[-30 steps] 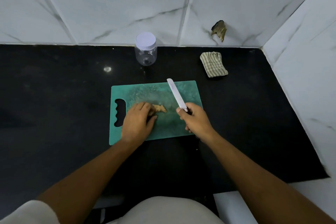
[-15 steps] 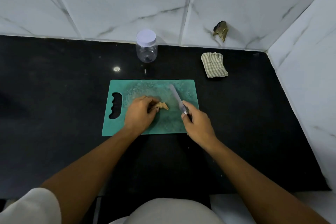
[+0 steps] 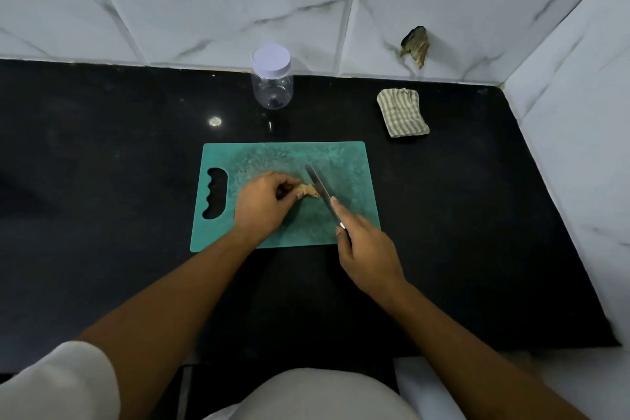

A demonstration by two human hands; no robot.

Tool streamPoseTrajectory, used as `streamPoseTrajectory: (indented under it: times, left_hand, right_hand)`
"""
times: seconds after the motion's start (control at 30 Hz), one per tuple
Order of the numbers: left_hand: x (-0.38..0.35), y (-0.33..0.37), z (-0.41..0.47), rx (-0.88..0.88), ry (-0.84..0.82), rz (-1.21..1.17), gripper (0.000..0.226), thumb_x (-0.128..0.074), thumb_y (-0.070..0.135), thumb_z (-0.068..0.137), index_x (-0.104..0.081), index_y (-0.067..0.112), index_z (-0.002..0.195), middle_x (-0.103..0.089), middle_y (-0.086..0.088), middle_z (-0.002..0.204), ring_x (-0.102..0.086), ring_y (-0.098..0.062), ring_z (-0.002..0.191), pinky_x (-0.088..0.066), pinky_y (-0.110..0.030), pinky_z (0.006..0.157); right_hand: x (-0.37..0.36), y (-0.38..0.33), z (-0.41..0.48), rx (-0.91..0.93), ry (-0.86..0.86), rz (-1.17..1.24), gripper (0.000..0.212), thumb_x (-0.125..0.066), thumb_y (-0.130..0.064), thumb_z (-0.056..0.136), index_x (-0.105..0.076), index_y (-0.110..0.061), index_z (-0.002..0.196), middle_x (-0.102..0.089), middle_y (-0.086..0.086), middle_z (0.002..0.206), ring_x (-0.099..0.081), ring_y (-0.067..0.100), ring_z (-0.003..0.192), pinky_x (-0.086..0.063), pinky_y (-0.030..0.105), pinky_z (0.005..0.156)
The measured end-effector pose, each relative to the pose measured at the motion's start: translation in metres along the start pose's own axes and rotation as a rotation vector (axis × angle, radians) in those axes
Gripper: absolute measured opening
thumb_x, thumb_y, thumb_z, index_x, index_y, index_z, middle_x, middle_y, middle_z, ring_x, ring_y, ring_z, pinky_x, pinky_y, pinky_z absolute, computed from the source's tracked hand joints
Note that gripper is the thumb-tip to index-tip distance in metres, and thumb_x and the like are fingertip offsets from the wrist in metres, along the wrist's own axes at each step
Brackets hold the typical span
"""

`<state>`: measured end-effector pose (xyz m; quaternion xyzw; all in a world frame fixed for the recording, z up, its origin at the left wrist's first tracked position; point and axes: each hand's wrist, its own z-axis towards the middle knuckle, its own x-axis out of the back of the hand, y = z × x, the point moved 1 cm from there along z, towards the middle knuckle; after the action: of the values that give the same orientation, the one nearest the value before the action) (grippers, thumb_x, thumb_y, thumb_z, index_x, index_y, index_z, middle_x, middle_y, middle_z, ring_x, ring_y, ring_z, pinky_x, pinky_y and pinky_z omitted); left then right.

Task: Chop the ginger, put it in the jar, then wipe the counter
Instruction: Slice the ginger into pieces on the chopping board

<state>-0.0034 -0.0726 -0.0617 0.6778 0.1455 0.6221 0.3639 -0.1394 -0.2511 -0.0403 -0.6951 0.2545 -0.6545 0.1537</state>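
The left hand (image 3: 264,203) pinches the ginger (image 3: 308,190) at the middle of the green cutting board (image 3: 351,160); the right hand (image 3: 366,245) grips a knife (image 3: 318,182), its blade seemingly touching the root's free end. Fingertips (image 3: 300,195) lie near the edge: a roll could nick them. The ginger's long axis runs left-right, tip pointing right.

Teal board (image 3: 341,160), striped cloth (image 3: 402,112), tan ginger (image 3: 308,190), perhaps.
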Motion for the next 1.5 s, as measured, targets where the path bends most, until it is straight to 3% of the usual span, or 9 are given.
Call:
streamPoseTrajectory:
  times: [0.17, 0.33, 0.63, 0.87, 1.13, 1.5]
  left_hand:
    - [-0.002, -0.001, -0.001, -0.007, 0.015, 0.018, 0.026, -0.077, 0.04, 0.089, -0.077, 0.029, 0.113, -0.07, 0.011, 0.102, -0.059, -0.002, 0.085, -0.035, -0.006, 0.065]
    - [-0.002, -0.001, -0.001, -0.024, 0.01, 0.02, 0.027, -0.076, 0.04, 0.09, -0.077, 0.028, 0.114, -0.07, 0.009, 0.103, -0.063, -0.007, 0.089, -0.049, -0.022, 0.073]
    - [-0.003, -0.002, -0.001, -0.01, 0.014, 0.006, 0.027, -0.077, 0.039, 0.089, -0.077, 0.029, 0.114, -0.07, 0.011, 0.101, -0.061, -0.005, 0.086, -0.045, -0.017, 0.068]
    - [-0.001, -0.002, -0.001, 0.018, 0.008, -0.069, 0.022, -0.08, 0.039, 0.086, -0.077, 0.03, 0.106, -0.073, 0.017, 0.093, -0.065, 0.001, 0.082, -0.057, -0.026, 0.073]
    - [0.0, -0.004, 0.001, -0.001, -0.019, -0.048, 0.02, -0.078, 0.038, 0.088, -0.077, 0.029, 0.106, -0.071, 0.014, 0.099, -0.064, -0.003, 0.089, -0.057, -0.032, 0.08]
    - [0.0, -0.006, 0.001, -0.018, -0.013, -0.043, 0.021, -0.079, 0.038, 0.087, -0.078, 0.028, 0.106, -0.07, 0.015, 0.099, -0.063, -0.004, 0.089, -0.056, -0.03, 0.078]
  right_hand:
    - [-0.004, 0.003, 0.001, 0.014, 0.002, -0.006, 0.058, -0.043, -0.027, 0.107, -0.026, -0.036, 0.161, -0.056, -0.005, 0.096, -0.056, 0.014, 0.079, -0.054, 0.044, 0.066]
    - [-0.004, 0.004, 0.0, 0.018, 0.002, -0.005, 0.058, -0.044, -0.025, 0.107, -0.027, -0.034, 0.162, -0.056, -0.005, 0.095, -0.056, 0.014, 0.077, -0.054, 0.044, 0.065]
    - [-0.005, 0.005, -0.004, 0.047, 0.009, -0.018, 0.059, -0.043, -0.025, 0.107, -0.025, -0.033, 0.163, -0.055, -0.006, 0.093, -0.054, 0.014, 0.072, -0.052, 0.042, 0.061]
    - [-0.003, 0.008, -0.003, 0.067, 0.005, 0.003, 0.059, -0.043, -0.025, 0.107, -0.026, -0.032, 0.162, -0.057, -0.005, 0.094, -0.056, 0.014, 0.074, -0.053, 0.041, 0.062]
    - [-0.002, 0.013, -0.005, 0.087, 0.027, 0.056, 0.058, -0.05, -0.019, 0.105, -0.034, -0.029, 0.16, -0.057, -0.006, 0.087, -0.054, 0.009, 0.07, -0.05, 0.033, 0.058]
    - [-0.005, 0.015, -0.007, 0.097, 0.006, 0.016, 0.062, -0.048, -0.019, 0.105, -0.028, -0.031, 0.162, -0.058, -0.004, 0.09, -0.056, 0.013, 0.068, -0.052, 0.038, 0.058]
